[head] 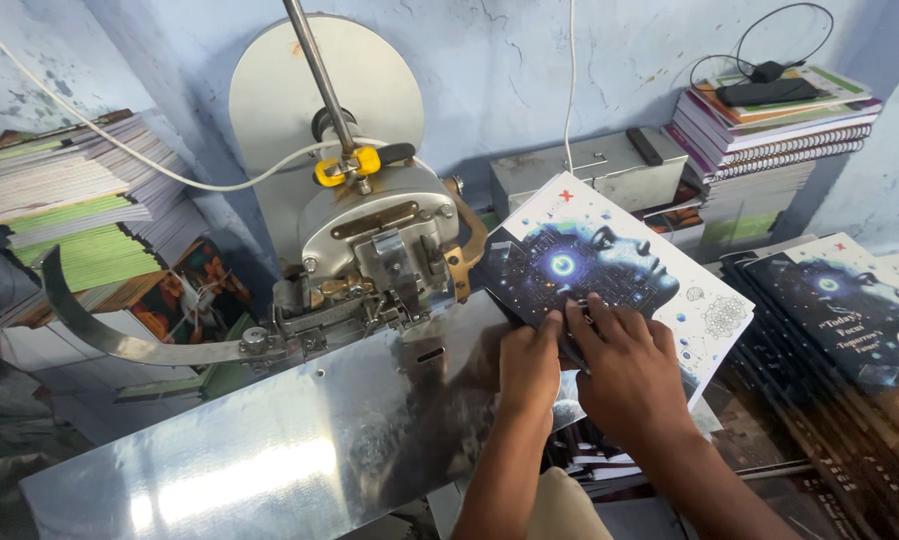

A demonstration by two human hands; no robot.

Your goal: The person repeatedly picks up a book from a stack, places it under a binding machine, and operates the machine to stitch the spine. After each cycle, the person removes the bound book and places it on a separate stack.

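A booklet with a dark blue and white printed cover (609, 262) lies tilted on the right end of a shiny metal machine table (299, 450). My left hand (529, 365) presses on its lower left edge, fingers flat. Beside it, my right hand (624, 365) rests on the cover with its fingers spread toward the middle. The two hands almost touch. Just left of the booklet stands the grey stitching head (379, 255) of the machine, with a round metal disc behind it.
More booklets with the same cover (839, 310) are stacked at the right. Spiral notebooks (769, 135) are piled at the back right beside a grey metal box (589, 170). Paper stacks (69, 210) fill the left. A curved metal arm (119, 335) juts left.
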